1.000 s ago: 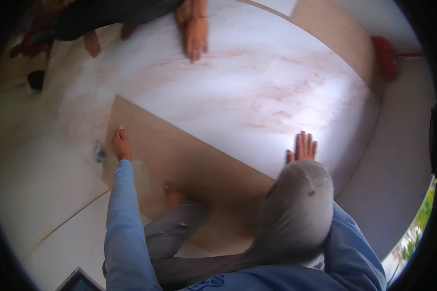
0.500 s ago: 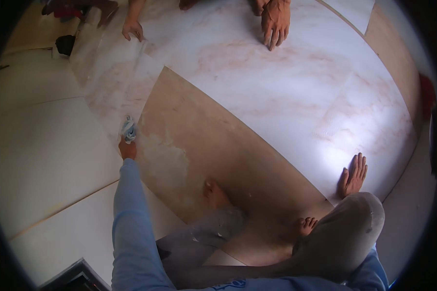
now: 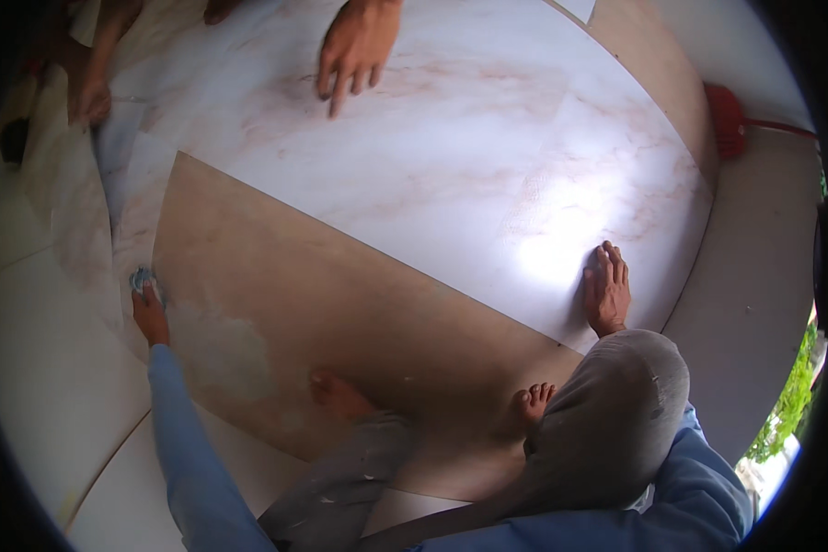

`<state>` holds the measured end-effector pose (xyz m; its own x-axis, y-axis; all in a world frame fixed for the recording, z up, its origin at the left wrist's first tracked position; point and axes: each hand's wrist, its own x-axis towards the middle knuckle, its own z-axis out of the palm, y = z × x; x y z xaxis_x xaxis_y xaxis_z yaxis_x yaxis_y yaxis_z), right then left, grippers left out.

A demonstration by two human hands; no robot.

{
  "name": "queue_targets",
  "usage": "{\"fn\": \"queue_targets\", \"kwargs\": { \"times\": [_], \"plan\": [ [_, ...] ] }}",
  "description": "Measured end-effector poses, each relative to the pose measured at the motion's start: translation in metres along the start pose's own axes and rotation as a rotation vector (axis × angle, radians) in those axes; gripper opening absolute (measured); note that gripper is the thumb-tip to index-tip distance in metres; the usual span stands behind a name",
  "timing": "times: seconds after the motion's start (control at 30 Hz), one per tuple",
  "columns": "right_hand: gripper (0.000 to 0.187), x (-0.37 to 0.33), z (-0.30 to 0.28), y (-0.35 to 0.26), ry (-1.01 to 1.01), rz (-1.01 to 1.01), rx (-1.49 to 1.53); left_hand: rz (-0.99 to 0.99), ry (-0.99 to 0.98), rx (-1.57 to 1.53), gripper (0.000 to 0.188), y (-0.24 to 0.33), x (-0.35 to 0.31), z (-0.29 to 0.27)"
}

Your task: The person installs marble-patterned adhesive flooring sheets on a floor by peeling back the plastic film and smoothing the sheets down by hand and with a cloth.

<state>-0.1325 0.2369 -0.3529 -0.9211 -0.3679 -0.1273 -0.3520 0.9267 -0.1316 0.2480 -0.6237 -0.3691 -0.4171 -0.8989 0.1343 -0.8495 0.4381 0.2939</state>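
My left hand (image 3: 151, 315) is closed on a crumpled blue-and-white wad (image 3: 141, 277), cloth or plastic, at the left end of the bare brown board (image 3: 340, 285). The wad touches the marbled strip beside that board. At the right, my right hand (image 3: 607, 293) lies flat with fingers stretched on the white sheet with pinkish marbling (image 3: 451, 138), close to its near corner. Across from me another person's hand (image 3: 357, 51) rests its fingertips on the same sheet. A second hand of a person (image 3: 90, 97) is at the sheet's far left end, where an edge looks lifted.
My bare feet (image 3: 535, 401) are on the brown board, with my grey-clad knee (image 3: 612, 396) beside my right arm. Pale panels (image 3: 37, 340) lie at the left. A red object (image 3: 727, 120) with a red cord is at the far right, and greenery (image 3: 787, 405) shows beyond.
My view has turned rightward, so most things appear farther left. The other person's hand has slid left over the sheet. The edge at the far left looks more lifted. My left hand keeps its wad.
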Motion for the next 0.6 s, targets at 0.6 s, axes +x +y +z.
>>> {"fn": "queue_targets", "kwargs": {
  "times": [0.6],
  "plan": [
    [0.025, 0.057, -0.067, -0.120, -0.008, -0.110, 1.159, -0.556, -1.456, -1.794, 0.038, 0.562, -0.405, 0.033]
  ]
}}
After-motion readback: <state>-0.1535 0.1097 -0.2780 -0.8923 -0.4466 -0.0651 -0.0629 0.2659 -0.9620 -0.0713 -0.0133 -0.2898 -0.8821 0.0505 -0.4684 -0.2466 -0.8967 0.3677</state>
